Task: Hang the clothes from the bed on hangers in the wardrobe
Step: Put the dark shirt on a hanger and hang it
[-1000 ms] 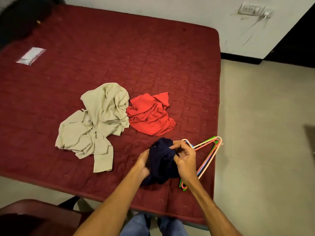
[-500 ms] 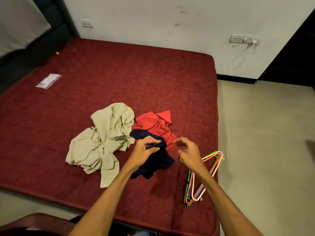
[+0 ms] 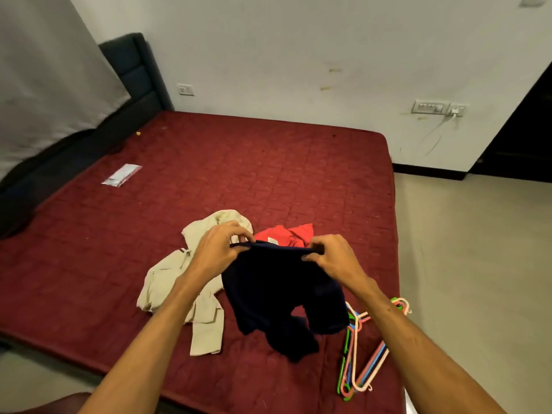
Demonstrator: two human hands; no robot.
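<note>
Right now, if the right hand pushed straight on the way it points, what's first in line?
The right hand pinches the navy garment; beyond it, probably the red garment, though depth is unclear.

Both hands, left hand (image 3: 218, 249) and right hand (image 3: 334, 258), pinch a dark blue shirt (image 3: 280, 297) above the red bed (image 3: 268, 174), beside colorful hangers (image 3: 361, 354).

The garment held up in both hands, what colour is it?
The garment is plain dark navy, clearest in the head view.
</note>
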